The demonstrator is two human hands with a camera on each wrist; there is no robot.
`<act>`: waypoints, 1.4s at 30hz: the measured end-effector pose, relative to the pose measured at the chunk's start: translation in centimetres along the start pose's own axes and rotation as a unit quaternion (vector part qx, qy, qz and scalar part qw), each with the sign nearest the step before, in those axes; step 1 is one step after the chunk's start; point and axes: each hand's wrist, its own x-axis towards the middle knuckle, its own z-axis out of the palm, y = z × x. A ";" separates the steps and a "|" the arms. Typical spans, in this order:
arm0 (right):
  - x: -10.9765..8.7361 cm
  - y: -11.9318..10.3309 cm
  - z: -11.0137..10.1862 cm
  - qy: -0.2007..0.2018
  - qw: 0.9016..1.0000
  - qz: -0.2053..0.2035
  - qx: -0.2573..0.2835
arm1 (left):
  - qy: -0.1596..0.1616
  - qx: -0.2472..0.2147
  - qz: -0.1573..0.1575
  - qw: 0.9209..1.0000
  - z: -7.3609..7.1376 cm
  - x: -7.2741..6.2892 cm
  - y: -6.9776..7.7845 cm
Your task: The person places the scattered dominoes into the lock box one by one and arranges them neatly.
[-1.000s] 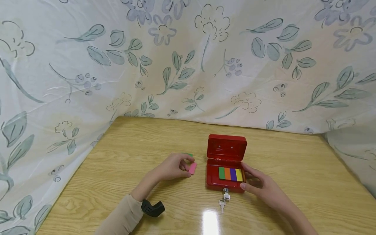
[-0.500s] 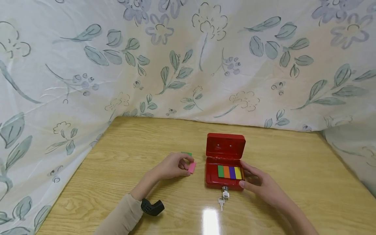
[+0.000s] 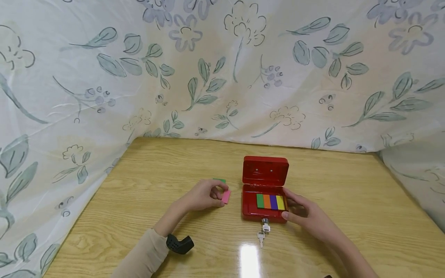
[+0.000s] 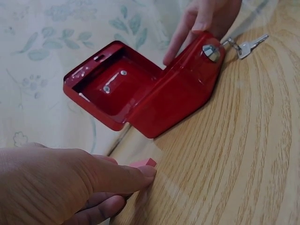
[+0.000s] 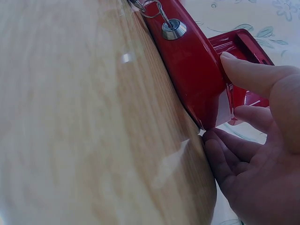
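My left hand [image 3: 205, 195] pinches a small pink block [image 3: 226, 197] between thumb and fingers, close over the table left of the red cash box [image 3: 248, 202]. Just behind that hand lies a green block [image 3: 219, 180], partly hidden by it. The cash box stands with its lid [image 3: 265, 170] raised. Inside, a row of green, orange, purple and yellow blocks [image 3: 274, 202] sits toward the right wall. My right hand [image 3: 309, 216] holds the box by its right side, thumb [image 5: 248, 75] on the front corner rim and the other fingers farther back.
A key sits in the front lock [image 5: 173, 29], with a second key [image 3: 261, 238] hanging from its ring onto the wooden table [image 3: 156, 162]. A flowered cloth [image 3: 208, 77] closes off the back and sides. A black wrist mount [image 3: 179, 244] is on the left wrist.
The whole scene shifts slightly up and left in the head view. Both hands, the pink block and the cash box keep nearly the same places relative to one another.
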 end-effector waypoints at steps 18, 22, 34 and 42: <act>-0.2 -0.2 0.0 -0.004 1.000 -0.011 0.005 | 0.002 0.007 -0.002 1.000 0.1 0.0 0.1; -0.1 -0.1 0.0 -0.002 1.000 -0.006 0.002 | 0.004 0.013 0.003 1.000 0.1 0.1 0.1; -0.1 -0.2 0.1 -0.005 1.000 -0.005 0.007 | 0.003 0.011 0.012 1.000 0.1 0.0 0.2; 0.0 -0.2 0.1 -0.002 1.000 -0.011 0.007 | -0.001 0.012 0.015 1.000 0.0 0.1 0.1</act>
